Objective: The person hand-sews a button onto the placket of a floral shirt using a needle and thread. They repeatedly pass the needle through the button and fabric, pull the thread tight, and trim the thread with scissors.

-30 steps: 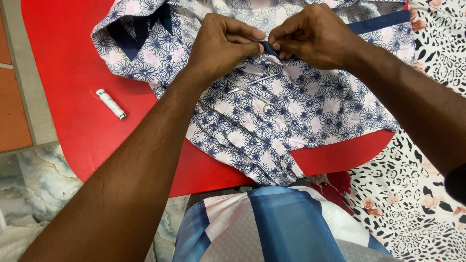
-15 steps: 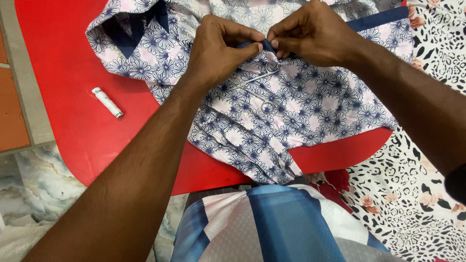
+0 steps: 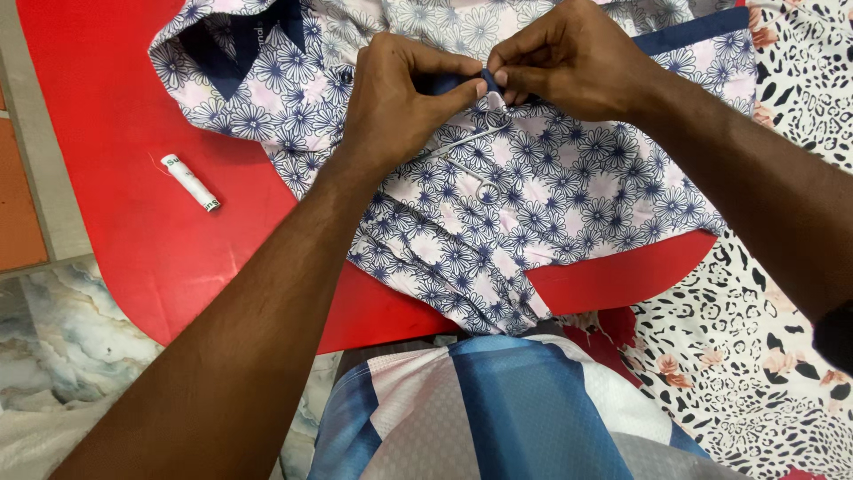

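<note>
A pale pink garment with a navy daisy print (image 3: 533, 196) lies spread over a red board (image 3: 115, 133). My left hand (image 3: 395, 93) and my right hand (image 3: 569, 58) meet at the top middle, both pinching a short navy trim strip (image 3: 480, 82) on the garment. Fingertips of the two hands nearly touch there. A thin pair of metal scissors (image 3: 466, 142) rests on the fabric just below my hands. A navy band (image 3: 684, 34) runs along the garment's upper right edge.
A small white thread spool (image 3: 188, 182) lies on the red board at the left. Leopard-and-flower print cloth (image 3: 773, 329) covers the right side. Marble-pattern floor (image 3: 53, 329) shows at the lower left. My blue, white and grey shirt (image 3: 498, 409) fills the bottom centre.
The view has shifted slightly, so the garment and spool sit a little higher and further left. Both hands stay pinched on the navy strip, fingers only slightly adjusted.
</note>
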